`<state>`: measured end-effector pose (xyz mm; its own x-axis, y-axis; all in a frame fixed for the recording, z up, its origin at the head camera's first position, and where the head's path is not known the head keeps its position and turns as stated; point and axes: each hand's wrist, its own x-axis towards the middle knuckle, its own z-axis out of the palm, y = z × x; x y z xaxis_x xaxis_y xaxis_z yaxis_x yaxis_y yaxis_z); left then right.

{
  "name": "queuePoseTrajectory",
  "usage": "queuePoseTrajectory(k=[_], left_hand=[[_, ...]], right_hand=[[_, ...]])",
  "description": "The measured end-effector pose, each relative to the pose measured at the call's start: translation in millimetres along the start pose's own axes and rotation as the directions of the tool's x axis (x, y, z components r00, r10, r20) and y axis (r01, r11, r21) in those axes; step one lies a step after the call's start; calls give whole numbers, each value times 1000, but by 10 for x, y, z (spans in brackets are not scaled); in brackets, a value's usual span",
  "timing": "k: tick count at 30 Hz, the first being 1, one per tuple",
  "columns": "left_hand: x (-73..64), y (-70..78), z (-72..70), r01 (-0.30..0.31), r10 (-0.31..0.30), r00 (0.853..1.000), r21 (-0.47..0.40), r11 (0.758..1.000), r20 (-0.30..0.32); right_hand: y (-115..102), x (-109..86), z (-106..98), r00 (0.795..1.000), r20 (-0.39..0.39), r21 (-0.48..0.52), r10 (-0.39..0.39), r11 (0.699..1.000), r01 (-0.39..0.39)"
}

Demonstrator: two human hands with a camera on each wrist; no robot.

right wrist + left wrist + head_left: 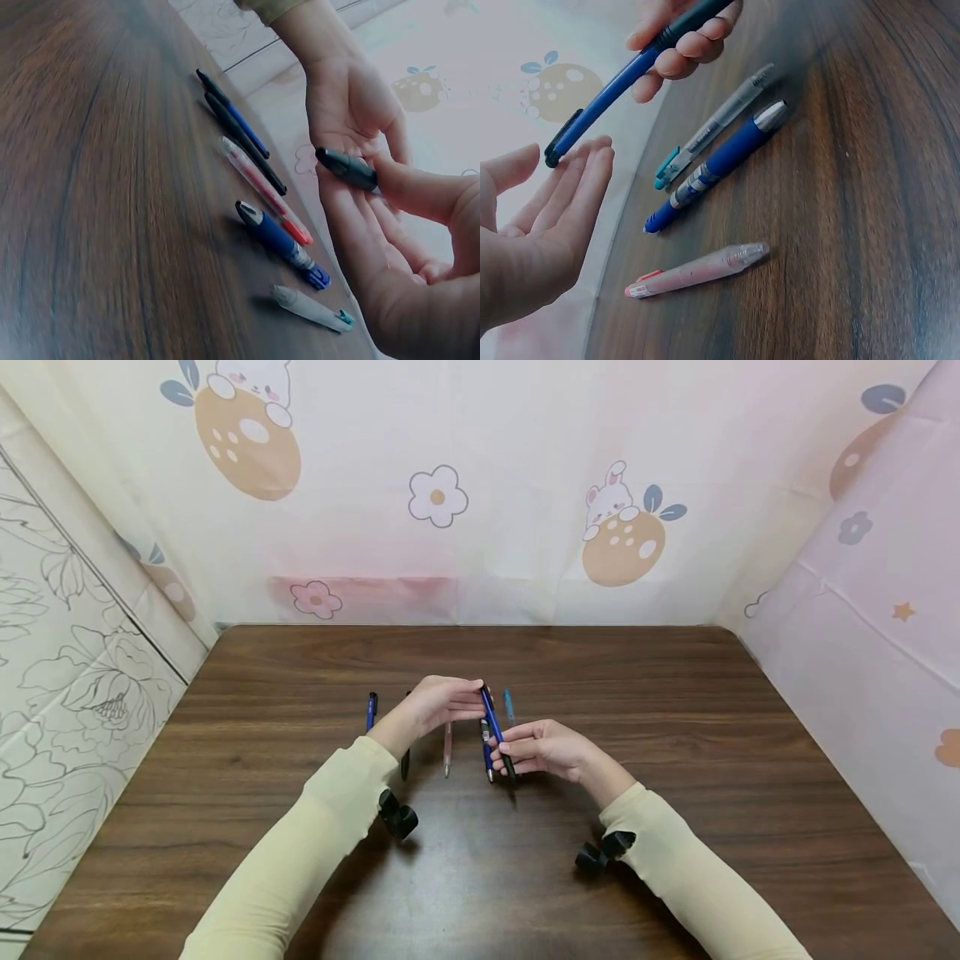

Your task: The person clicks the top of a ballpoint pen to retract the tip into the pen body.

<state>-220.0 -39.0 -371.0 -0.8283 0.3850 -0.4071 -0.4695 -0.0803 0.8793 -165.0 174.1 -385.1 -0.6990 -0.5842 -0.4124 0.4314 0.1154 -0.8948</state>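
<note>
My right hand pinches a blue pen with a black grip between thumb and fingers near its black end, above the table. At the pen's clip end is my left hand; in the left wrist view its fingers are extended, with the fingertips right at the clip and the thumb apart. Beneath the hands lie a thick blue pen with a silver tip, a clear pen with a teal clip and a pink pen. A black pen and another blue pen lie beyond the pink one.
The pens lie in a row on a dark wood-grain table. Behind its far edge hangs a pale curtain printed with rabbits and flowers. A dark wrist camera hangs below the left sleeve, another camera below the right.
</note>
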Motion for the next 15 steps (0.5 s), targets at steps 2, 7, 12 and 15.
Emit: queuePoseTrajectory(k=[2,7,12,15], left_hand=[[-8,-7,5,-10,11,1000,47,999,-18],[-31,-31,12,-22,26,999,104,994,-33],[-72,-55,25,-48,52,998,145,988,-24],[-101,-64,25,-59,63,998,177,982,-17]], right_hand=[[-3,-8,-5,999,-38,-43,1,999,-3],[-2,-19,-7,992,-125,-107,2,994,-15],[6,-34,-2,986,-164,-126,-7,992,-14],[11,-36,0,980,-198,-121,-15,993,-9]])
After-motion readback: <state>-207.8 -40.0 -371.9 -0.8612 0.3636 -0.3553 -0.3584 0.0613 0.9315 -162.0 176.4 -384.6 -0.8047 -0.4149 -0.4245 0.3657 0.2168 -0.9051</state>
